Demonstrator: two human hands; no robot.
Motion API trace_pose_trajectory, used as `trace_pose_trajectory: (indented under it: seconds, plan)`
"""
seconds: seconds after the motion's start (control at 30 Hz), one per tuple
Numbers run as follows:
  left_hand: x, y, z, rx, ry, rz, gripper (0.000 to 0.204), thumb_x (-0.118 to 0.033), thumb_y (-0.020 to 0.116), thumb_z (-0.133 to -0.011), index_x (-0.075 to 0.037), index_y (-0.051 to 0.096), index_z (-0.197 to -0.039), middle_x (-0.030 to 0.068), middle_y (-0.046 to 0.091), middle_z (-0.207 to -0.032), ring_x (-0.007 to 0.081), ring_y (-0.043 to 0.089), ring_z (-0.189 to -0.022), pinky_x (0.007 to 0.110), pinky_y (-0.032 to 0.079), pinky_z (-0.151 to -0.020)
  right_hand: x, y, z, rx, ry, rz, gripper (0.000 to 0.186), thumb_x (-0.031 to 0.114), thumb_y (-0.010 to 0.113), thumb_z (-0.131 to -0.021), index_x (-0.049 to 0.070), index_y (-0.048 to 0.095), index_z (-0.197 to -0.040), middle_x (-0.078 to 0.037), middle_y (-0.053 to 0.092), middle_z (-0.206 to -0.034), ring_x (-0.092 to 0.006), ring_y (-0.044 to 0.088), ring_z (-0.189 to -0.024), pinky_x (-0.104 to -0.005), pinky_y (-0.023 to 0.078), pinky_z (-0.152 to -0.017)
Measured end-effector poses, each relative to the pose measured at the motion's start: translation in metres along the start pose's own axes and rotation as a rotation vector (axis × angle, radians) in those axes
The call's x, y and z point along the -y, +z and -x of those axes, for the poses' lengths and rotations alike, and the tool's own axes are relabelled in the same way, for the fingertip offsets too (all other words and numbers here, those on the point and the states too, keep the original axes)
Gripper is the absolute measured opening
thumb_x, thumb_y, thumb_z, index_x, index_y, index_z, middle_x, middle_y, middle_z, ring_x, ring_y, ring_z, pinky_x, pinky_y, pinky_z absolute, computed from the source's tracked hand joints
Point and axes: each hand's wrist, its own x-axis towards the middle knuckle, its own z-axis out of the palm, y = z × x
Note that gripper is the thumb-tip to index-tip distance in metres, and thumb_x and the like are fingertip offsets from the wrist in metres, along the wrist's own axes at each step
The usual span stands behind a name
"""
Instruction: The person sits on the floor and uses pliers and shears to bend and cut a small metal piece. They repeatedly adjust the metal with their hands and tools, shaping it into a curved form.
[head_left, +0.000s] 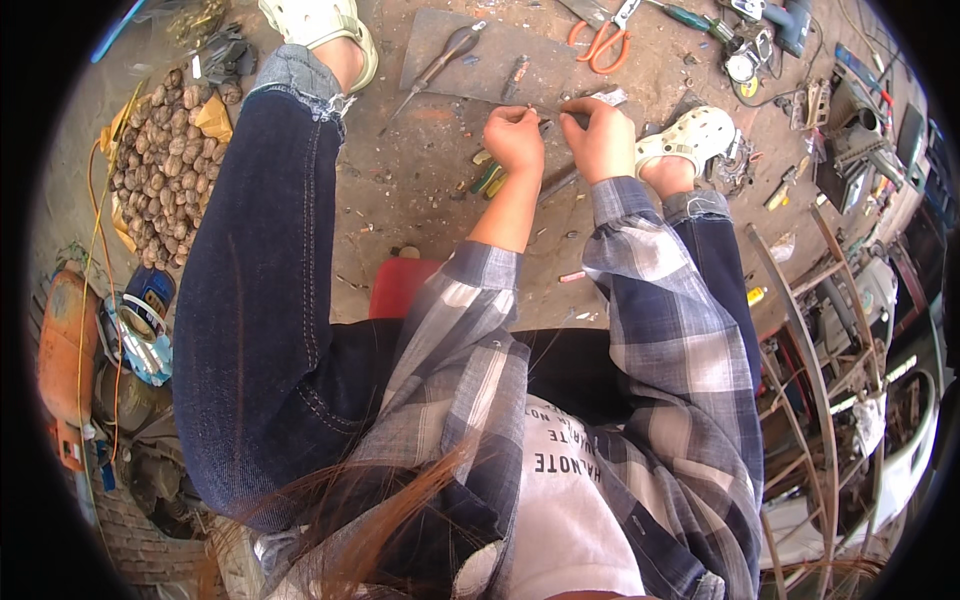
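Observation:
My left hand [514, 138] is closed in a pinch, and what its fingertips hold is too small to make out. Close to its right, my right hand [600, 138] has its fingers bent inward around something I cannot make out. A tiny dark piece shows between the two hands. Just beyond them lies a flat dark metal plate [540, 48]. On it rest a screwdriver [455, 52] with a dark handle, a short reddish-grey piece [515, 76] and an orange-handled cutting tool [603, 50]. Green-and-yellow tool handles [488, 178] lie on the ground below my left hand.
Walnuts [168, 165] are heaped at left, near an orange cylinder [68, 340] and a blue can [150, 290]. My feet in pale clogs [690, 138] stand either side. A power tool [793, 25], scrap parts and a metal frame [810, 340] fill the right. Something red [398, 288] shows below me.

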Motion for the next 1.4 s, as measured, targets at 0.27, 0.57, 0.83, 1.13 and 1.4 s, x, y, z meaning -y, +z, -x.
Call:
trace_pose_trajectory:
  seconds: [0.27, 0.57, 0.83, 1.13, 1.4]
  plan:
    - [-0.003, -0.001, 0.001, 0.006, -0.011, -0.010, 0.007, 0.004, 0.068, -0.074, 0.006, 0.062, -0.077, 0.0123, 0.066, -0.070, 0.0159, 0.064, -0.062, 0.026, 0.052, -0.058, -0.001, 0.002, -0.001, 0.009, -0.012, 0.022, 0.020, 0.017, 0.068, -0.075, 0.005, 0.070, -0.090, -0.016, 0.069, -0.084, -0.0302, 0.067, -0.080, -0.0372, 0.052, -0.076]
    - [-0.001, -0.001, -0.001, 0.037, 0.010, 0.019, 0.005, 0.007, 0.066, -0.077, 0.007, 0.060, -0.078, 0.0120, 0.066, -0.071, 0.0161, 0.065, -0.062, 0.026, 0.053, -0.058, -0.008, 0.001, -0.026, 0.095, 0.042, 0.048, 0.017, 0.018, 0.069, -0.073, 0.006, 0.072, -0.085, -0.012, 0.066, -0.065, -0.0237, 0.066, -0.064, -0.0333, 0.053, -0.069]
    - [-0.002, 0.001, -0.003, 0.033, -0.018, 0.048, 0.006, 0.008, 0.065, -0.077, 0.006, 0.060, -0.077, 0.0122, 0.065, -0.072, 0.0161, 0.065, -0.062, 0.026, 0.053, -0.057, 0.003, 0.010, -0.027, 0.047, 0.076, 0.067, 0.016, 0.017, 0.069, -0.069, 0.007, 0.073, -0.081, -0.017, 0.067, -0.077, -0.0312, 0.067, -0.075, -0.0376, 0.054, -0.073]
    - [0.002, 0.000, -0.009, -0.055, 0.042, -0.196, 0.013, -0.007, 0.074, -0.067, 0.002, 0.067, -0.073, 0.0125, 0.068, -0.070, 0.0179, 0.065, -0.062, 0.030, 0.051, -0.058, 0.008, 0.033, -0.008, -0.018, 0.014, 0.243, 0.017, 0.022, 0.065, -0.078, 0.008, 0.070, -0.086, -0.017, 0.067, -0.078, -0.0341, 0.065, -0.078, -0.0414, 0.052, -0.073]
    - [-0.003, -0.001, -0.009, 0.012, 0.034, -0.167, 0.011, -0.004, 0.073, -0.068, 0.002, 0.066, -0.072, 0.0115, 0.068, -0.070, 0.0161, 0.064, -0.061, 0.029, 0.052, -0.059, 0.005, 0.043, 0.018, -0.025, -0.088, 0.276, 0.020, 0.023, 0.055, -0.085, 0.008, 0.067, -0.092, -0.016, 0.066, -0.089, -0.0336, 0.065, -0.078, -0.0422, 0.051, -0.071]
